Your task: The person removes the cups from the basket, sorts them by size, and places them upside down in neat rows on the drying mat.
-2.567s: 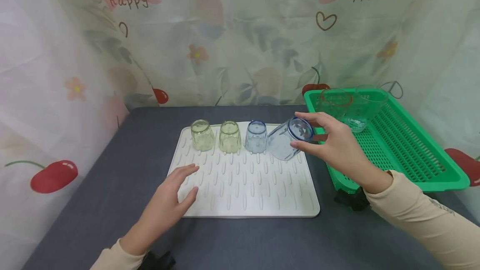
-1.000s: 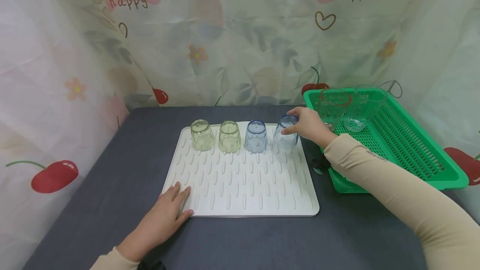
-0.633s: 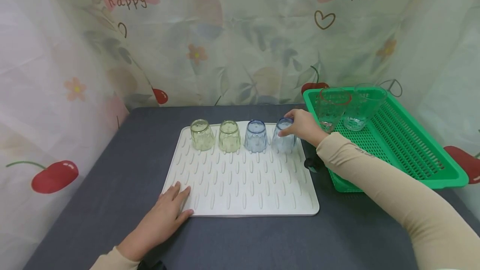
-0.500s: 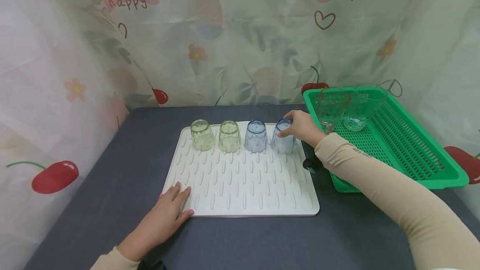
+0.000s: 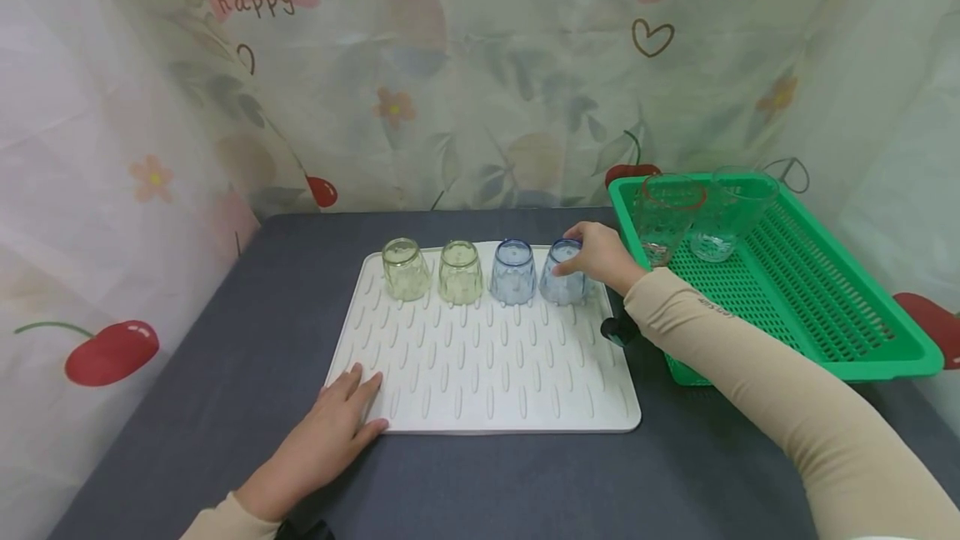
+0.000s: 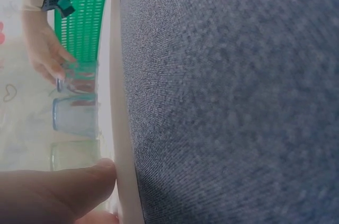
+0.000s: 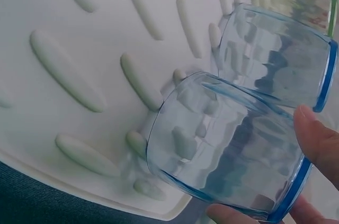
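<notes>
My right hand holds a clear bluish drinking glass near its top, thumb on one side and fingers on the other. This glass stands with its narrower, blue-ringed end up at the back right of a white ridged mat. Close on its left is a similar blue glass, then two yellow-green glasses, all in one row along the mat's back edge. The left hand rests with its fingers spread on the mat's front left corner; its thumb lies at the mat's edge.
A green slotted basket stands right of the mat. Inside it, toward the back left, are a clear glass with a red rim and another taller clear glass. Patterned curtains surround the dark grey tabletop.
The bluish glass, earlier held tilted over the mat, now stands on it and has shifted slightly left toward its neighbour. The left hand has come down onto the mat's corner.
</notes>
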Tool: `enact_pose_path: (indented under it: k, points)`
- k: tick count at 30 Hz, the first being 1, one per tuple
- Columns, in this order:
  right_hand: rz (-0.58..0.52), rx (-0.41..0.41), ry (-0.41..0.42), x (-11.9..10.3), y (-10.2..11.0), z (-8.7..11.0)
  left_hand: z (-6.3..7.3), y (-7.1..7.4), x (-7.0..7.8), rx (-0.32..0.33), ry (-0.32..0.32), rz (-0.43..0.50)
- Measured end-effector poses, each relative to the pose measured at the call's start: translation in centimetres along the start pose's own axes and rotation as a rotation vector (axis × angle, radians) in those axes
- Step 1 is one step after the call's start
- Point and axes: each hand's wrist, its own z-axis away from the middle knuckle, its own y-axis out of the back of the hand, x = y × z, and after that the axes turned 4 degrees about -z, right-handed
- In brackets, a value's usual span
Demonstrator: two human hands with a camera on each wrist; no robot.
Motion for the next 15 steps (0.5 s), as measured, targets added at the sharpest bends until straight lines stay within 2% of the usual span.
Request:
enact_pose_path:
  k: [6,15]
  points:
    - [0.000,-0.012,0.000,-0.06,0.03,0.12,-0.07,0.06,0.07,0.001,0.001,0.001]
    - [-0.012,-0.021,0.002,0.24,0.09,0.19,-0.10,0.23,0.18,-0.041,0.021,0.012]
